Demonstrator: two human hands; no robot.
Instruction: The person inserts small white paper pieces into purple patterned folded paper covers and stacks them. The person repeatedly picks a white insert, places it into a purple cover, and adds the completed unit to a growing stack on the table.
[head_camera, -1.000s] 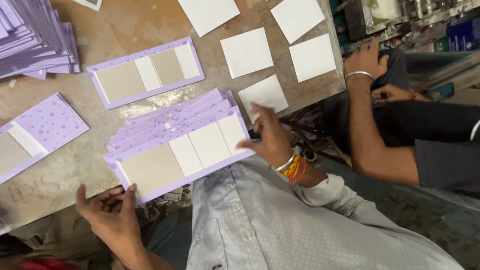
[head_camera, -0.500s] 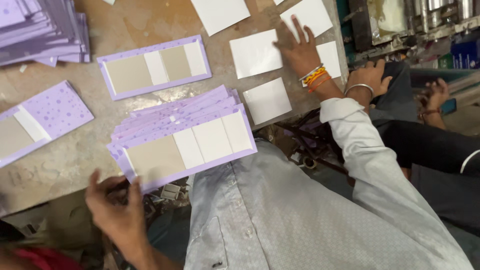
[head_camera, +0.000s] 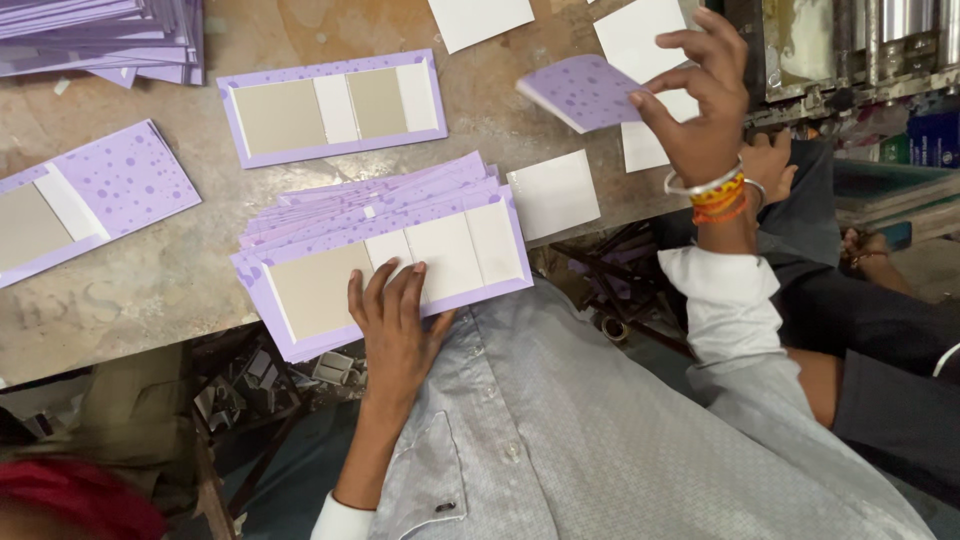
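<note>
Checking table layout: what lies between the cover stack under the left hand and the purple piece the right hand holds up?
In the head view, a white card lies between the stack of purple covers and the purple piece.

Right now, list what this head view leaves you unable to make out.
- Head view: the lower sheets of the fanned purple stack, covered by the top cover.
- The top cover's middle, under the left hand.
- The purple pile, cut by the top edge.
- The underside of the purple piece held in the right hand.
</note>
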